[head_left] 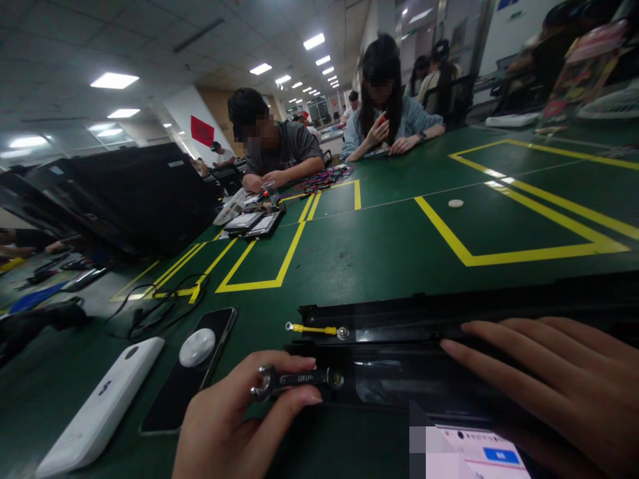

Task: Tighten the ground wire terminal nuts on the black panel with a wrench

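Note:
My left hand (234,416) is shut on a steel combination wrench (299,380), pinching its handle between thumb and fingers. The wrench's ring end sits on a bolt head (336,379) on a glossy black panel (399,352). Just above it, a yellow-sleeved ring terminal wire (312,328) runs to a second bolt (342,332). My right hand (539,379) lies flat on the panel's right side with its fingers spread, holding nothing.
A black phone (187,372) with a white round object on it and a white power bank (100,399) lie left of my hands. A lit screen (479,452) shows at the bottom edge. Dark cables, yellow-taped zones on the green bench, and co-workers lie beyond.

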Action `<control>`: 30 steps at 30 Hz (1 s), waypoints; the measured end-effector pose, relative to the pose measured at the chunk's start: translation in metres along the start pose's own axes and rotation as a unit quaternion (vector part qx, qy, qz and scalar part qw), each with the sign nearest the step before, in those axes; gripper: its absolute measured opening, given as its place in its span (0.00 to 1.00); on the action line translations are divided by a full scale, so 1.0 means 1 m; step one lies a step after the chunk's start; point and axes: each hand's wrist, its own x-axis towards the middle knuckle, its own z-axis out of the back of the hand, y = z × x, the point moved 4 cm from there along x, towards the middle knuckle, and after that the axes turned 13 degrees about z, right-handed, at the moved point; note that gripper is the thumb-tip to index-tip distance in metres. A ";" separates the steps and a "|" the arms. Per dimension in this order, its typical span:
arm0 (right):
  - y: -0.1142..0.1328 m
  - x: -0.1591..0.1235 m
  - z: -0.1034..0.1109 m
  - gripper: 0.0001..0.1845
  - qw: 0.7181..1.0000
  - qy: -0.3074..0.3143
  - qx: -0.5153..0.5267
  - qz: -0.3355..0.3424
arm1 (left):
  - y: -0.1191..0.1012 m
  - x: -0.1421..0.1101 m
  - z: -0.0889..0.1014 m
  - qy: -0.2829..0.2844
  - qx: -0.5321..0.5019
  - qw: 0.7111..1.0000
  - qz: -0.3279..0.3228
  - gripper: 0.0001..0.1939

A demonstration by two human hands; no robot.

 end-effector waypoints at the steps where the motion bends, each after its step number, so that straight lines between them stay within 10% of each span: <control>1: 0.000 0.000 0.000 0.45 1.000 0.001 -0.006 0.001 | 0.000 0.000 -0.001 0.003 0.000 1.000 0.000 0.01; 17: -0.001 0.000 0.001 0.44 1.000 0.004 -0.014 0.011 | -0.010 0.009 0.001 0.045 0.008 0.998 -0.038 0.10; 23: -0.005 -0.017 -0.009 0.42 0.988 -0.070 0.089 -0.107 | -0.007 0.014 0.002 0.060 -0.037 0.998 -0.009 0.07; 30: -0.001 -0.026 -0.016 0.41 0.985 -0.081 0.100 -0.119 | -0.003 0.014 0.011 -0.089 -0.176 0.977 0.079 0.06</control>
